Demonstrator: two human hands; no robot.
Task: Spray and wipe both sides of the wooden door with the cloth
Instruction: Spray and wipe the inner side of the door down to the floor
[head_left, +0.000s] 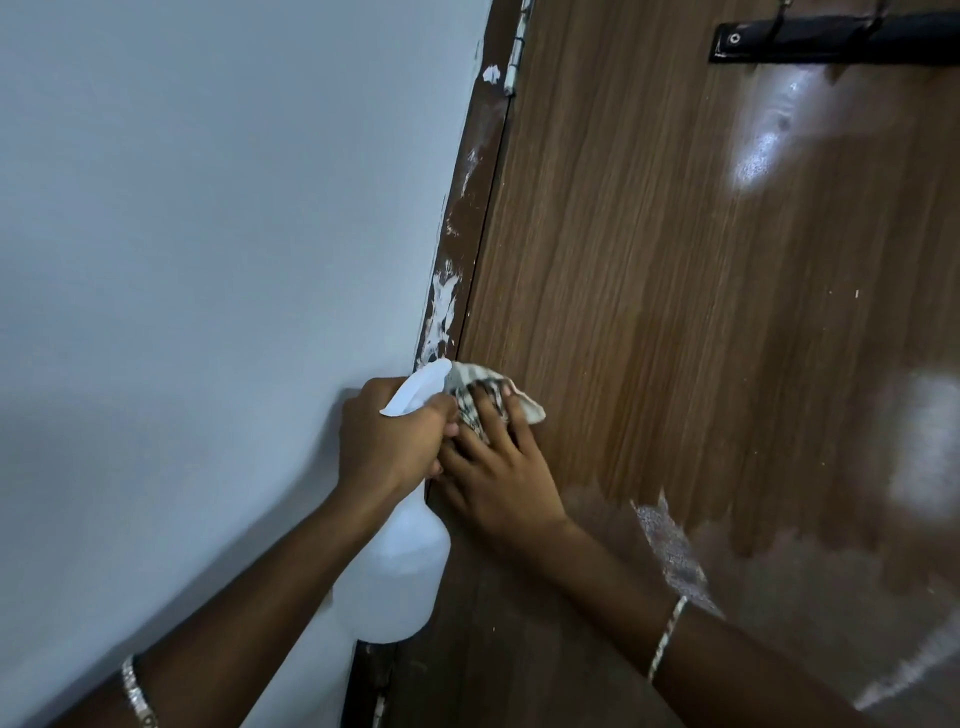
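Observation:
The wooden door (675, 260) fills the right half of the view, brown with vertical grain and glossy wet patches. My left hand (384, 436) grips the neck of a white spray bottle (400, 566), which hangs in front of the door's hinge edge. My right hand (493, 467) presses a crumpled patterned cloth (498, 400) flat against the door near that edge, fingers spread over it. The two hands touch each other.
A pale grey wall (208, 260) covers the left half. The dark brown door frame (467, 208) carries white paint smears and a hinge (517, 52) near the top. A black hook rail (831, 41) is fixed high on the door.

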